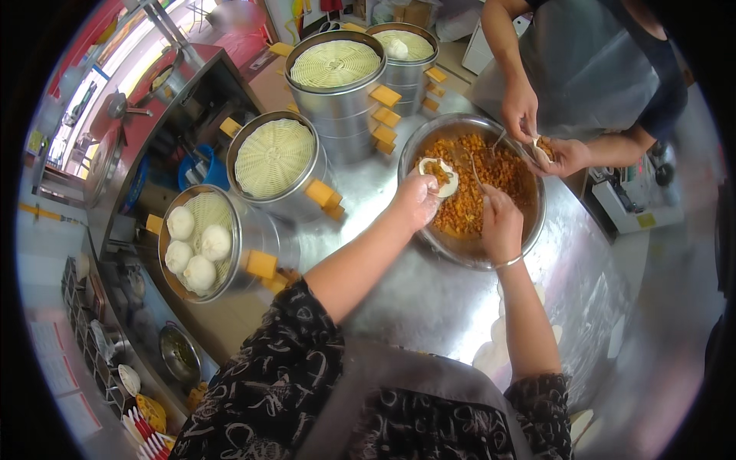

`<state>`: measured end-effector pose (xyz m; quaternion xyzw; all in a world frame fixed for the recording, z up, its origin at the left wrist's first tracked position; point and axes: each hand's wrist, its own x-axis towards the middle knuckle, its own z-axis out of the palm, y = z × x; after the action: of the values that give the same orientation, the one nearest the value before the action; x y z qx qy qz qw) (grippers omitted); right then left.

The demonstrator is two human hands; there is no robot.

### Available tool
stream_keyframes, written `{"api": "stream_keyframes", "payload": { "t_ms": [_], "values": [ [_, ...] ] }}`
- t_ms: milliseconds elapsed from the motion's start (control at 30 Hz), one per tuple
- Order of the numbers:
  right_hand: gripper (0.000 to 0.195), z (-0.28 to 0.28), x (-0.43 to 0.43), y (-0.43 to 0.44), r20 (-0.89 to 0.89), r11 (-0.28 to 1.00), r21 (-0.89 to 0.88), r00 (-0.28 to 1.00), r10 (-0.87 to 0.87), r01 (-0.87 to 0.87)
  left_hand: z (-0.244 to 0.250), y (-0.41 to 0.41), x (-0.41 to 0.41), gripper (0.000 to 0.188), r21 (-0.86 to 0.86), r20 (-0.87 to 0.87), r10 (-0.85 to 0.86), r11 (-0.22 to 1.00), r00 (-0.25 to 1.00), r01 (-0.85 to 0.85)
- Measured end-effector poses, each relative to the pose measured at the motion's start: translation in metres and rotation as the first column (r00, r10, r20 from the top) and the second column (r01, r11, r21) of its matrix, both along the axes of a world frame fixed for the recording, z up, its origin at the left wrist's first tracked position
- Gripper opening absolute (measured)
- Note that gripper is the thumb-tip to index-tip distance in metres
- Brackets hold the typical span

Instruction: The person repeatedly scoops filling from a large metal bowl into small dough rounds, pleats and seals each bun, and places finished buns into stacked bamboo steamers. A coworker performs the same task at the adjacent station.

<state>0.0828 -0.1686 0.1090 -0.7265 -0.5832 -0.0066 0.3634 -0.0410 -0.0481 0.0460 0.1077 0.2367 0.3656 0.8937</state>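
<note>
My left hand [418, 198], dusted with flour, holds a round dough wrapper [450, 183] with some filling on it, above the left side of a large steel bowl [411, 150]. Reddish-brown chopped filling [457, 215] covers much of the bowl's inside. In my right hand [501, 221] is a thin metal utensil [476, 171], whose lower end reaches into the filling; its tip is hard to make out. A bracelet circles my right wrist. Pale dough rounds [500, 339] lie on the steel table, partly hidden behind my right forearm.
Across the bowl, a co-worker's hands [555, 155] hold a filled wrapper. Steel steamers with wooden handles and woven liners stand left: one with several buns [199, 276], two showing bare liners [275, 158] [335, 63], and one at the back with a single bun [397, 49].
</note>
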Motion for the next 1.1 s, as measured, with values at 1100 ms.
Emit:
{"api": "stream_keyframes", "payload": {
  "t_ms": [1100],
  "values": [
    [0.021,-0.005,0.012,-0.001,-0.639,0.982,-0.188,0.756,-0.142,0.026,0.017,0.011,-0.010,0.037,-0.113,0.038,0.056,0.992,0.998,-0.051]
  ]
}}
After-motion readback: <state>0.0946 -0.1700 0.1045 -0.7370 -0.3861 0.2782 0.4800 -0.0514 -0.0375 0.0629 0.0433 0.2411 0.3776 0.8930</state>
